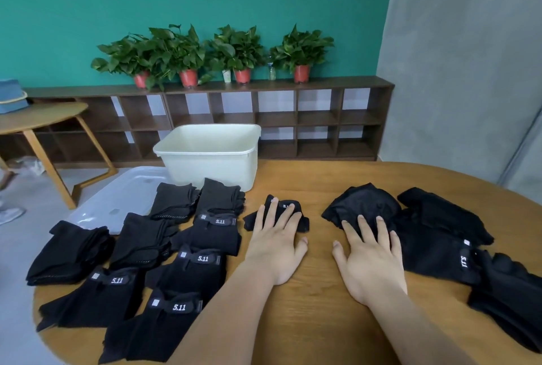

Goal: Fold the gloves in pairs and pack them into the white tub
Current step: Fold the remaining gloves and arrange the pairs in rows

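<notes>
Pressing stage, in front of the white tub.
The left hand, fingers straight, presses a folded glove nearest the tub; the right hand lies flat on a crumpled glove further right. Once released, the fold may spring apart.

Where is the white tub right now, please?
In the head view, the white tub stands at the far edge of the table, left of centre, just behind the black gloves.
</notes>
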Motion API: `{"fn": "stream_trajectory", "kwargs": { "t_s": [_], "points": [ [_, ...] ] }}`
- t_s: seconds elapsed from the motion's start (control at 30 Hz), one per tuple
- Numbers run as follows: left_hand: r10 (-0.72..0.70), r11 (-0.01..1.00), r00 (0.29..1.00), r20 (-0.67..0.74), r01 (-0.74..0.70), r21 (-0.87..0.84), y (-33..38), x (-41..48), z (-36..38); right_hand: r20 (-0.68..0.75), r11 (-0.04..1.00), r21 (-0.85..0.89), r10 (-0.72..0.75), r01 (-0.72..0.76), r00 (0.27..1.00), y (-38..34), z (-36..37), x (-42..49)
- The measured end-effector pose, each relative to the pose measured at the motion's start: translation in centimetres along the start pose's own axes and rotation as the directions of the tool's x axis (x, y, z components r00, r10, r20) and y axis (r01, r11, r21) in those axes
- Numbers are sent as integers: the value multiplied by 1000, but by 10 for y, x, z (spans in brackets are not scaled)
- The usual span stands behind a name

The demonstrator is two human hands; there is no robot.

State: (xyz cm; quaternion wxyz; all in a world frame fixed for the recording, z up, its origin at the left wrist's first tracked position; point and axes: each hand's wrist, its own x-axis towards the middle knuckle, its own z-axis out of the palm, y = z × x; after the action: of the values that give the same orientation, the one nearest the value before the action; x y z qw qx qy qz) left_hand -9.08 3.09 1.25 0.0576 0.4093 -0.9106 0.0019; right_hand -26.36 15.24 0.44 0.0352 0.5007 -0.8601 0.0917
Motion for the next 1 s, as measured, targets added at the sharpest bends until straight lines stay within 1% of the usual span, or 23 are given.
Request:
{"fn": "stream_trajectory", "kwargs": {
  "t_s": [0.1, 0.17, 0.27, 0.37, 0.43, 0.53, 0.6, 0.77, 0.93, 1.0],
  "points": [
    [35, 999, 994, -107, -30, 44, 1, 0, 2, -20, 999, -13, -37, 37, 999, 1, 3, 2],
    [32, 997, 994, -109, -25, 66, 5, -3, 1, -32, 999, -12, -53, 52, 998, 2, 4, 2],
    [-61, 997, 998, 12, 60, 48, 5, -1, 0, -32, 999, -3, -54, 54, 998, 3, 4, 1],
    [-124, 992, 986, 109, 120, 38, -3, 7, 1, -32, 999, 2, -48, 48, 998, 2, 4, 0],
    [-126, 992, 980, 155, 121, 37, -10, 15, 0, -29, 999, 9, -44, 44, 999, 1, 3, -1],
    [-92, 996, 977, 192, 90, 17, -20, 23, -3, -27, 999, 23, -44, 45, 999, 0, 0, -2],
    [-67, 998, 979, 194, 66, 9, -25, 25, -3, -28, 999, 25, -44, 44, 999, 0, -1, -1],
    [-37, 999, 989, 147, 33, 32, -29, 23, 3, -46, 999, 17, -43, 44, 998, 0, 1, 0],
    [-39, 994, 991, 128, 26, 104, -25, 24, -1, -89, 999, 10, -40, 41, 995, -1, 0, -1],
    [-30, 991, 995, 95, 17, 136, -22, 22, -3, -107, 999, 0, -43, 43, 993, -1, 0, -2]
  ]
}}
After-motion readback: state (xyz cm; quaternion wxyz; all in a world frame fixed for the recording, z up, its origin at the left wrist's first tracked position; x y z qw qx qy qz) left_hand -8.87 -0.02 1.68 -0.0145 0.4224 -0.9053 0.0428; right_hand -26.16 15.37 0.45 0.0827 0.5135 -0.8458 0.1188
